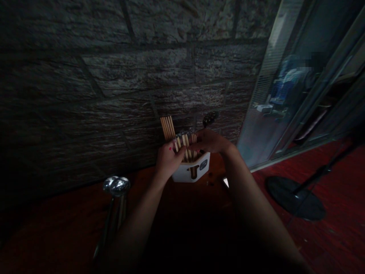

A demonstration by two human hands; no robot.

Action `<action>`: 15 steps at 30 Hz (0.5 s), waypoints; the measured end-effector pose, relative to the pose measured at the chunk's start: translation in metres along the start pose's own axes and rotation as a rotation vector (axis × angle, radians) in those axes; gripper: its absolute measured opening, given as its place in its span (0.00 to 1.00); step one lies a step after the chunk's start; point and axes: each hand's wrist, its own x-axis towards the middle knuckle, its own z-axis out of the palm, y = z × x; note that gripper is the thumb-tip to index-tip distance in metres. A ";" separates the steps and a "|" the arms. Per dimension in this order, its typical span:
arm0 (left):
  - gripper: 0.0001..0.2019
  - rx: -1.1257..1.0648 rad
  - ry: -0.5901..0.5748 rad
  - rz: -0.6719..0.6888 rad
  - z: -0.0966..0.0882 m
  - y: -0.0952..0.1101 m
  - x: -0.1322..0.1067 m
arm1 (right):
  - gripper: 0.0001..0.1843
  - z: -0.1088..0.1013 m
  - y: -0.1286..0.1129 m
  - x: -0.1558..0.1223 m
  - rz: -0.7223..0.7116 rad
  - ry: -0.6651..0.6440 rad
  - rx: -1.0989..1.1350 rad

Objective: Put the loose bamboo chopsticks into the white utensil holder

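A white holder with a cut-out front and a dark round label stands on the dark table against the wall. Several light wooden chopsticks stick up from it, with something clear and shiny, perhaps plastic wrap, around their tops. My left hand is closed around chopsticks at the holder's left side, thumb across their front and the other fingers mostly hidden. On the right, my right hand has its fingers curled in against the chopsticks. Another row of chopsticks rises behind my left hand.
A dark perforated ladle head shows behind my right hand. Two shiny metal ladles lie at the left. A small bright-screened object is beside my right forearm. Stone wall behind; glass door and round stand base at right.
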 end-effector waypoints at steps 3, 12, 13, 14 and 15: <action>0.11 -0.009 0.008 -0.001 0.000 0.001 0.000 | 0.11 0.000 0.000 -0.001 0.008 0.006 -0.012; 0.12 0.025 0.019 0.007 0.001 0.000 0.000 | 0.08 0.000 -0.004 -0.002 -0.002 -0.011 -0.025; 0.12 0.014 0.019 0.005 0.001 0.000 0.000 | 0.08 -0.001 -0.004 -0.003 0.000 -0.008 -0.011; 0.13 0.000 0.015 0.004 0.001 0.000 -0.001 | 0.08 -0.001 -0.003 -0.003 0.003 -0.006 0.010; 0.14 -0.014 0.007 0.003 0.001 0.000 -0.001 | 0.09 -0.002 -0.003 -0.004 0.007 -0.008 0.034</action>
